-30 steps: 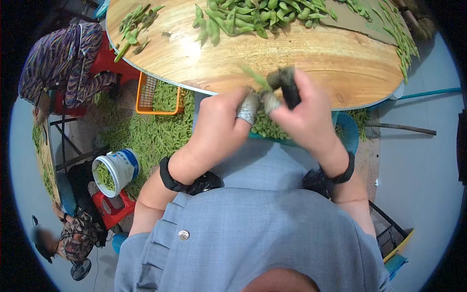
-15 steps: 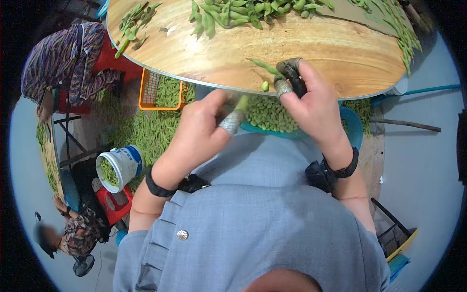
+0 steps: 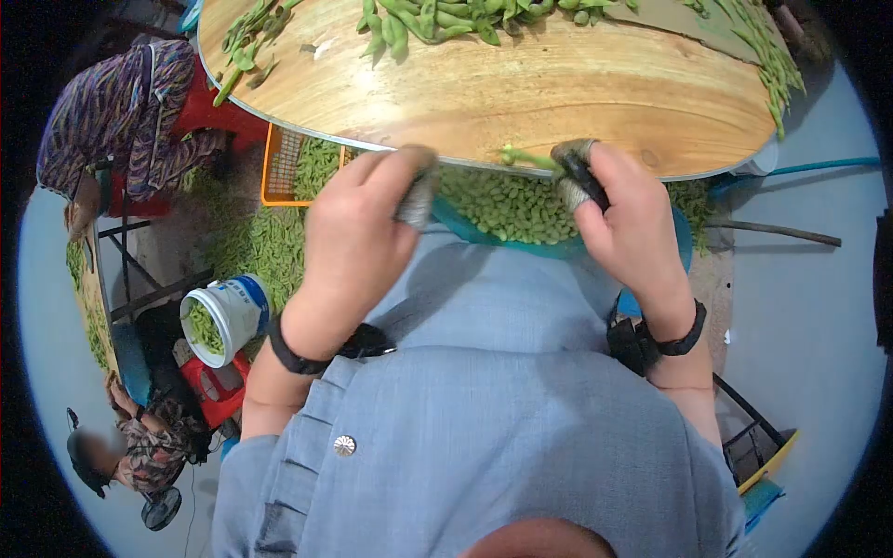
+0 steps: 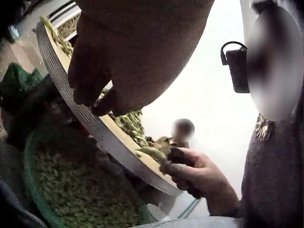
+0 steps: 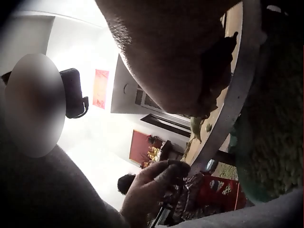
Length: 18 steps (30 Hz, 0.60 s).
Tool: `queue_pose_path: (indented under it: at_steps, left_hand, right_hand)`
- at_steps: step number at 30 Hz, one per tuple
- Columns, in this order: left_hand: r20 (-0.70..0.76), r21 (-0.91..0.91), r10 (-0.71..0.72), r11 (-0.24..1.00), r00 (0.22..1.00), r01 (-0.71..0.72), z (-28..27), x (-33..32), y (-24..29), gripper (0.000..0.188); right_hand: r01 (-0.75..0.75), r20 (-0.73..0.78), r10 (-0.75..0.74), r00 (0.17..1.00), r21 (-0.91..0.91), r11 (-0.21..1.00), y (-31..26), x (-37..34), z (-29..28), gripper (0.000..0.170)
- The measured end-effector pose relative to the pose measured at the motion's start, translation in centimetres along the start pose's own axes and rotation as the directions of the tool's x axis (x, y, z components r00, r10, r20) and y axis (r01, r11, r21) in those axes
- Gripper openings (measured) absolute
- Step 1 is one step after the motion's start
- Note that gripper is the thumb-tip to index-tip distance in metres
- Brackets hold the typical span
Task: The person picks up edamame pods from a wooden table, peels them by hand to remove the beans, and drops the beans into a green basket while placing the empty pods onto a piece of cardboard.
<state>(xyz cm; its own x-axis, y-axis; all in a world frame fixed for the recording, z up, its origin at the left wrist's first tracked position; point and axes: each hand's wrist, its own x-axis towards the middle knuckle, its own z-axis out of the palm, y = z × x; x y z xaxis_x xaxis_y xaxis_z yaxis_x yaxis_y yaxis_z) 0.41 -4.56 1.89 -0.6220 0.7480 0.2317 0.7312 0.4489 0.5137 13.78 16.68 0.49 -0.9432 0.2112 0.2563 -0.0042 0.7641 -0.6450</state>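
My right hand (image 3: 633,219) pinches a green soybean pod (image 3: 528,160) between thumb and fingertips at the table's front edge. The pod points left, with a pale green bean at its far end. Dark and grey coverings wrap these fingertips. My left hand (image 3: 358,223) is blurred at the edge further left, fingers bent, a silvery wrap on its thumb. In the left wrist view the left hand (image 4: 133,57) has thumb and fingers close together; I cannot tell whether they hold anything. Shelled beans (image 3: 507,205) fill a teal basin (image 3: 456,223) between the hands, below the edge.
Unshelled pods (image 3: 465,19) lie heaped across the wooden table (image 3: 558,93), with more pods and cardboard at its right. On the floor at left are an orange basket (image 3: 276,167), a white bucket (image 3: 228,316) of pods and spread pods. Two other people are at the left.
Both hands were together on a pod, then parted. The left hand has moved left, and the pod piece seen in it half a second ago no longer shows. The right hand keeps a pod, shifted right.
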Motion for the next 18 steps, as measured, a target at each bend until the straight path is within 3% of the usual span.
queue_pose_path:
  at_steps: [1,3,6,10,12,13,15,16,17,18]
  left_hand:
    - [-0.003,-0.002,0.002,1.000,1.000,-0.002,0.8,0.7,0.2,0.033]
    - [-0.103,-0.044,0.162,0.985,0.981,-0.167,2.2,1.8,0.0,0.035]
    - [-0.094,-0.092,0.105,0.989,0.990,-0.114,2.8,2.6,0.2,0.032]
    - [-0.075,-0.109,0.119,0.986,0.990,-0.127,3.2,2.6,0.3,0.029]
    - [0.038,-0.307,0.119,0.946,0.992,-0.102,3.4,2.7,0.7,0.025]
    - [0.038,-0.307,0.119,0.946,0.992,-0.102,3.3,2.8,0.7,0.025]
    - [0.315,-0.555,0.202,0.832,0.927,0.007,3.0,3.2,0.8,0.020]
    - [0.316,-0.554,0.206,0.832,0.926,0.004,2.5,3.4,1.0,0.020]
    - [0.482,-0.654,0.094,0.701,0.871,0.286,1.8,3.8,1.2,0.020]
    - [0.647,-0.666,0.027,0.506,0.762,0.548,1.3,3.9,1.2,0.021]
  right_hand:
    - [-0.041,-0.020,0.040,0.999,-0.049,0.998,0.3,0.2,0.1,0.027]
    - [-0.087,-0.044,0.083,0.996,-0.096,0.992,0.6,0.1,0.2,0.026]
    - [-0.048,-0.014,0.047,0.999,-0.137,0.989,0.8,-0.2,0.1,0.026]
    - [-0.083,0.026,0.084,0.996,-0.035,0.996,0.0,-0.8,-0.7,0.027]
    - [-0.096,0.036,0.096,0.995,-0.006,0.995,-0.3,-0.4,-1.1,0.026]
    - [-0.041,0.052,0.040,0.998,0.002,0.999,-0.5,-0.2,-1.3,0.026]
    - [0.014,0.065,-0.015,0.998,0.011,1.000,-0.8,0.4,-1.6,0.026]
    - [0.056,0.065,-0.059,0.996,0.048,0.997,-0.8,0.8,-1.6,0.025]
    - [0.098,0.060,-0.103,0.993,0.085,0.992,-0.9,1.1,-1.6,0.024]
    - [0.099,0.053,-0.104,0.993,0.084,0.992,-0.9,1.2,-1.2,0.024]
